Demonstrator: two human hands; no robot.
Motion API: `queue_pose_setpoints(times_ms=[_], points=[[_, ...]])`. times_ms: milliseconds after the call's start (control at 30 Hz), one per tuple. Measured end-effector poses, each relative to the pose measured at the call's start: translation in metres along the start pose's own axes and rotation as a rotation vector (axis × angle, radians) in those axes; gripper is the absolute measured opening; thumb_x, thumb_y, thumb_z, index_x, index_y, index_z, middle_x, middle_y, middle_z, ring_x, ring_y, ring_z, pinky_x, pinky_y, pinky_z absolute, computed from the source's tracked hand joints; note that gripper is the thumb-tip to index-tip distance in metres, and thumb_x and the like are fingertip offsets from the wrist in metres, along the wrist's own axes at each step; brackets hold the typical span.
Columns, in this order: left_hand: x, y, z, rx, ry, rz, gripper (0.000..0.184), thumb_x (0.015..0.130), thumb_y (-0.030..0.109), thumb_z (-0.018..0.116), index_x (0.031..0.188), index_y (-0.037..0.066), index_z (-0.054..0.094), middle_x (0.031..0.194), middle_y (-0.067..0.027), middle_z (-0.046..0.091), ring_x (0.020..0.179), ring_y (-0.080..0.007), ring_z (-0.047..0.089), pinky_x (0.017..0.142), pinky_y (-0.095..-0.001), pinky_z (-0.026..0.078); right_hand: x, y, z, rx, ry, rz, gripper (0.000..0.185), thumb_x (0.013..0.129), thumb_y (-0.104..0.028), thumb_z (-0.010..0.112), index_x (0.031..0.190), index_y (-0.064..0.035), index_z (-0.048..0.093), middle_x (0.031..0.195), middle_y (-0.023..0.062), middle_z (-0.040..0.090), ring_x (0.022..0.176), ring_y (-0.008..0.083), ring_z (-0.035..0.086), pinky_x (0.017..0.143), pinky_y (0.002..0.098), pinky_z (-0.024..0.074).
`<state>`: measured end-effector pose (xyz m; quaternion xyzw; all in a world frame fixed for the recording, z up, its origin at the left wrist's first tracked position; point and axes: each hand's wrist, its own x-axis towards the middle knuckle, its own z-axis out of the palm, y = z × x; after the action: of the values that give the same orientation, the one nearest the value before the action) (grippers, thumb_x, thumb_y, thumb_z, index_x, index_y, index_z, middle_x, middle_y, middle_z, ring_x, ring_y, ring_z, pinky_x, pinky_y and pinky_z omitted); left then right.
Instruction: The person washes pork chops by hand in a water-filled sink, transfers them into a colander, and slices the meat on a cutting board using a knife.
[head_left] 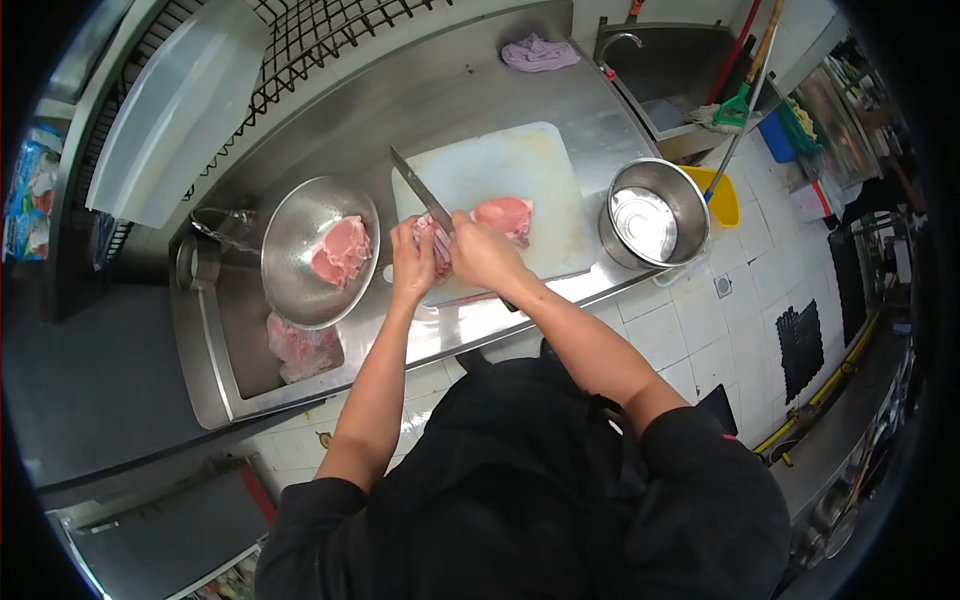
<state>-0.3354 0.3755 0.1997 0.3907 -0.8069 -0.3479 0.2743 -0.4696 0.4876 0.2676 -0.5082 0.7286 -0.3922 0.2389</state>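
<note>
My right hand point(484, 260) is wrapped round the handle of a kitchen knife point(415, 183), whose blade slants up and left over the white cutting board point(500, 160). Beneath and beside the blade lie cut strips of raw meat point(440, 258). My left hand point(412, 262) presses its bent fingers on these strips from the left, close to the blade. Just right of the knife, a larger piece of pink raw meat point(506, 217) rests on the board, partly hidden by my right hand.
Left of the board, a metal colander point(290, 220) holds raw meat point(343, 250) at the sink point(235, 340). A plastic bag of meat point(300, 347) lies in the sink. On the right stands a steel pot point(655, 215). A purple cloth point(540, 54) sits at the back.
</note>
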Motion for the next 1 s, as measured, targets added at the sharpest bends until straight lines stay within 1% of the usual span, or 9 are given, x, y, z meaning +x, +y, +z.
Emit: queue_pose_setpoints(times_ms=[233, 300, 433, 500, 633, 833, 900, 933, 1000], points=[[0.003, 0.002, -0.002, 0.054, 0.0, -0.003, 0.041, 0.1, 0.031, 0.052, 0.125, -0.001, 0.052, 0.12, -0.0241, 0.051, 0.113, -0.0413, 0.052, 0.098, -0.0443, 0.041, 0.004, 0.004, 0.012, -0.103, -0.04, 0.092, 0.02, 0.085, -0.006, 0.054, 0.101, 0.0076, 0.052, 0.084, 0.0341, 0.065, 0.083, 0.0494, 0.065, 0.074, 0.0578, 0.0496], [0.003, 0.002, -0.002, 0.066, -0.013, 0.022, 0.042, 0.1, 0.031, 0.053, 0.125, -0.001, 0.052, 0.12, -0.0237, 0.052, 0.112, -0.0402, 0.053, 0.098, -0.0434, 0.041, 0.005, -0.002, 0.0, -0.048, -0.083, 0.191, 0.021, 0.085, -0.005, 0.054, 0.101, 0.008, 0.052, 0.086, 0.0353, 0.064, 0.086, 0.049, 0.065, 0.075, 0.0571, 0.0497], [0.004, 0.005, -0.005, 0.028, -0.016, 0.011, 0.04, 0.1, 0.031, 0.054, 0.124, -0.001, 0.053, 0.119, -0.0217, 0.053, 0.112, -0.0382, 0.054, 0.098, -0.0424, 0.042, 0.013, 0.016, 0.013, -0.038, -0.025, 0.141, 0.022, 0.085, -0.006, 0.055, 0.102, 0.0085, 0.052, 0.086, 0.0358, 0.064, 0.086, 0.0493, 0.065, 0.075, 0.0567, 0.0499], [0.0, 0.0, -0.007, 0.015, -0.032, 0.031, 0.04, 0.1, 0.031, 0.053, 0.124, -0.001, 0.053, 0.119, -0.0212, 0.053, 0.112, -0.0377, 0.054, 0.098, -0.042, 0.042, 0.008, 0.005, 0.013, -0.079, -0.073, 0.122, 0.024, 0.085, -0.006, 0.056, 0.102, 0.0093, 0.051, 0.086, 0.0356, 0.064, 0.085, 0.0493, 0.065, 0.075, 0.0558, 0.0503], [0.0, -0.008, -0.005, 0.023, -0.021, 0.055, 0.039, 0.1, 0.031, 0.053, 0.124, 0.0, 0.053, 0.118, -0.0203, 0.054, 0.112, -0.0368, 0.054, 0.098, -0.0412, 0.042, -0.002, -0.014, 0.01, -0.093, -0.094, 0.158, 0.024, 0.084, -0.005, 0.056, 0.103, 0.0096, 0.051, 0.087, 0.0353, 0.065, 0.084, 0.049, 0.065, 0.075, 0.0545, 0.0513], [-0.002, -0.01, -0.005, 0.057, -0.018, 0.074, 0.037, 0.1, 0.03, 0.055, 0.122, 0.0, 0.055, 0.117, -0.0195, 0.055, 0.111, -0.0349, 0.055, 0.098, -0.0405, 0.042, -0.004, 0.003, 0.007, -0.033, -0.081, 0.184, 0.025, 0.086, -0.005, 0.052, 0.105, 0.0106, 0.05, 0.089, 0.035, 0.065, 0.086, 0.0495, 0.065, 0.077, 0.055, 0.0516], [0.003, -0.012, -0.003, 0.061, -0.019, 0.097, 0.036, 0.1, 0.029, 0.056, 0.121, 0.0, 0.055, 0.117, -0.0194, 0.055, 0.111, -0.0343, 0.055, 0.097, -0.0403, 0.042, -0.003, 0.003, 0.004, -0.069, -0.121, 0.299, 0.031, 0.085, -0.009, 0.061, 0.108, 0.0076, 0.05, 0.098, 0.0322, 0.066, 0.094, 0.046, 0.066, 0.082, 0.0529, 0.0522], [0.002, -0.013, -0.004, 0.05, -0.018, 0.094, 0.037, 0.099, 0.03, 0.056, 0.122, 0.0, 0.055, 0.117, -0.0202, 0.055, 0.111, -0.036, 0.055, 0.098, -0.0413, 0.042, -0.004, 0.003, 0.003, -0.067, -0.121, 0.302, 0.031, 0.085, -0.009, 0.061, 0.108, 0.0076, 0.05, 0.098, 0.0322, 0.066, 0.094, 0.046, 0.066, 0.082, 0.0529, 0.0522], [0.004, -0.017, -0.004, 0.04, -0.019, 0.094, 0.039, 0.099, 0.031, 0.057, 0.122, 0.0, 0.055, 0.118, -0.021, 0.054, 0.111, -0.0377, 0.055, 0.098, -0.0422, 0.042, -0.003, 0.003, 0.0, -0.027, -0.069, 0.227, 0.024, 0.086, -0.004, 0.052, 0.105, 0.0102, 0.05, 0.089, 0.0342, 0.065, 0.087, 0.0497, 0.065, 0.078, 0.0548, 0.0515]])
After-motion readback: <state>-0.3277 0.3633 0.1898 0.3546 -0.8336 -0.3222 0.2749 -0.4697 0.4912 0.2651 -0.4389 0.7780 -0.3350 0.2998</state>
